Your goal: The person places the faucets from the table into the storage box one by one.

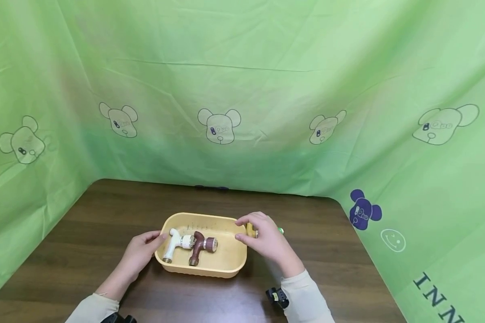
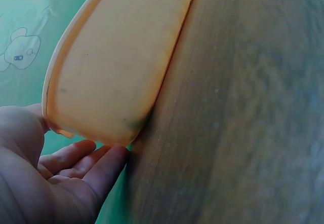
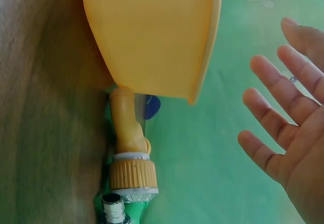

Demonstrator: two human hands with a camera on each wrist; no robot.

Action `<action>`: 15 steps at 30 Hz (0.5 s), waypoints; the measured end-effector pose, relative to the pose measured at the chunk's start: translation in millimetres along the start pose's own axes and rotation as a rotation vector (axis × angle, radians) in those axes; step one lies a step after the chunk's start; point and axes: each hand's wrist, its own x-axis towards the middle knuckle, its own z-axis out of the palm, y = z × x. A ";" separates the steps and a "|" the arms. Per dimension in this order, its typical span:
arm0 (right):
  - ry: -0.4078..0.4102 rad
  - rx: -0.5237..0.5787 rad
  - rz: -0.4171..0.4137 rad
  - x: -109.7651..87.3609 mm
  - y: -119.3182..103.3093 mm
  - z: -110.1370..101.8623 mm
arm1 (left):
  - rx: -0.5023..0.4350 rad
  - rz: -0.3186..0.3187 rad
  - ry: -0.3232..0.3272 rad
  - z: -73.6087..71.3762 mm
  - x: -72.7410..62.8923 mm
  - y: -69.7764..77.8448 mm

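A yellow plastic tray [image 1: 204, 271] stands on the table, with a white tap [image 1: 173, 244] and a maroon tap [image 1: 198, 249] lying in its left half. My left hand [image 1: 139, 253] grips the tray's left end, thumb at the rim and fingers against the outer wall, as the left wrist view shows. Over the right end of the tray hovers my right hand [image 1: 264, 237], holding nothing, its fingers spread in the right wrist view. Beneath it, a yellow tap [image 3: 126, 127] lies on the table beside the tray. A green tap [image 3: 135, 210] is behind that one, mostly hidden.
The brown wooden table [image 1: 194, 300] reaches to a green printed cloth [image 1: 226, 89] that hangs round the back and sides. A black strapped device [image 1: 277, 297] sits by my right sleeve.
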 end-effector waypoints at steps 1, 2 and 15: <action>0.005 -0.005 -0.001 -0.1 1.4 -0.3 | 0.006 0.000 -0.001 0.0 0.0 0.0; 0.007 -0.007 -0.002 -0.2 2.5 -0.8 | 0.015 0.002 0.000 0.1 0.1 0.2; 0.014 0.021 0.060 -1.7 14.3 -11.5 | 0.010 0.011 0.019 -0.4 -3.8 3.7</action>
